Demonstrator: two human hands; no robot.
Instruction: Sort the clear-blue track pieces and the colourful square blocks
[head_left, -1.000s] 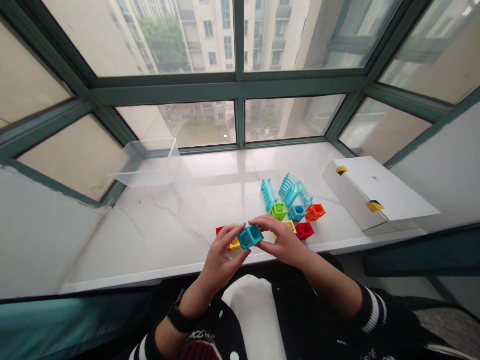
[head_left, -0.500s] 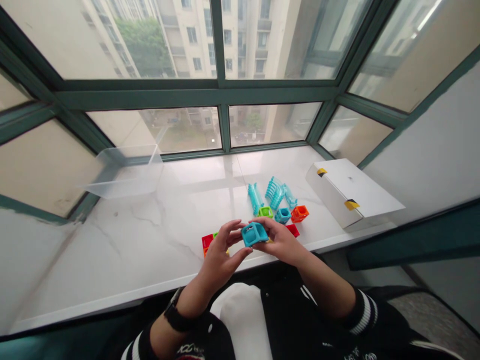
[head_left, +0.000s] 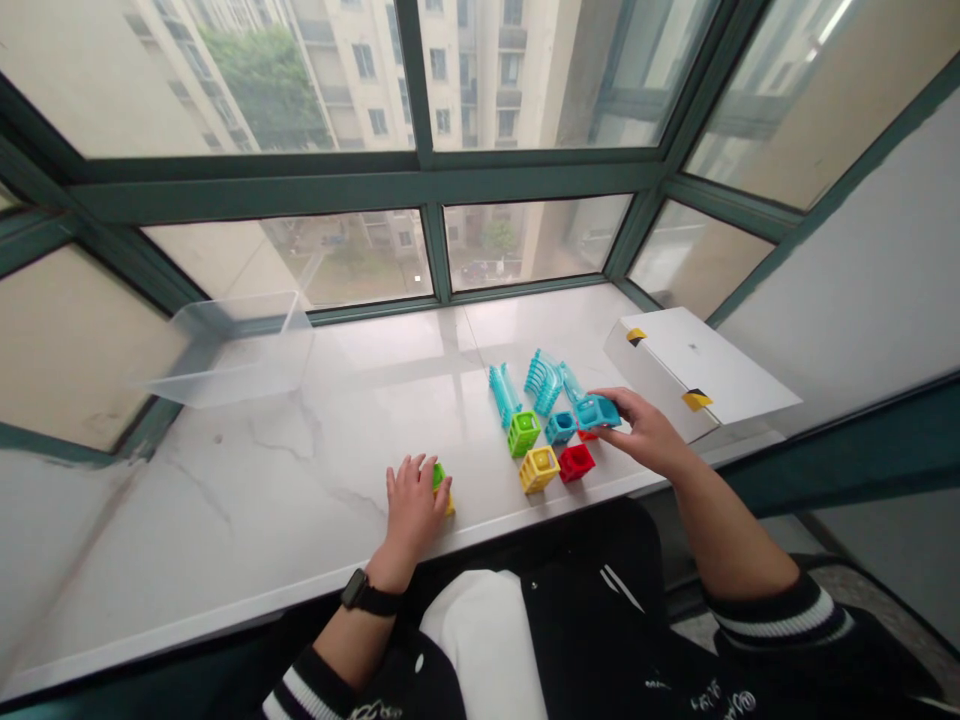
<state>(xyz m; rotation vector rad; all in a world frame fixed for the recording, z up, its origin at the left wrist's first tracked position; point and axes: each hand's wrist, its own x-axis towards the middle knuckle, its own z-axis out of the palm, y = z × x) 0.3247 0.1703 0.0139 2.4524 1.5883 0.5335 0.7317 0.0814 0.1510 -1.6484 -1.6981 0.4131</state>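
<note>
In the head view my right hand (head_left: 646, 430) grips a blue plastic toy block with openings (head_left: 598, 411), thumb below and fingers above. It hovers over the right end of the loose pieces, partly covering an orange-red block (head_left: 587, 435). My left hand (head_left: 415, 505) lies over a small group of joined blocks, fingers somewhat spread. Only a green block (head_left: 438, 476) and a yellow block (head_left: 450, 503) of that group show beside it. Between my hands stand a green block (head_left: 524, 433), a yellow block (head_left: 539, 470), a red block (head_left: 577, 462) and a smaller blue block (head_left: 560, 428).
Behind the blocks lie translucent blue track pieces, one straight (head_left: 505, 394) and one curved (head_left: 543, 381). A clear plastic bin (head_left: 225, 385) stands at the back left. To the right is a white box (head_left: 705, 365) with yellow-black tabs. The white sill's front edge (head_left: 300, 597) runs before me.
My hands have moved apart. The right has carried the blue block to the right, while the left has let go of it and come down onto the joined blocks.
</note>
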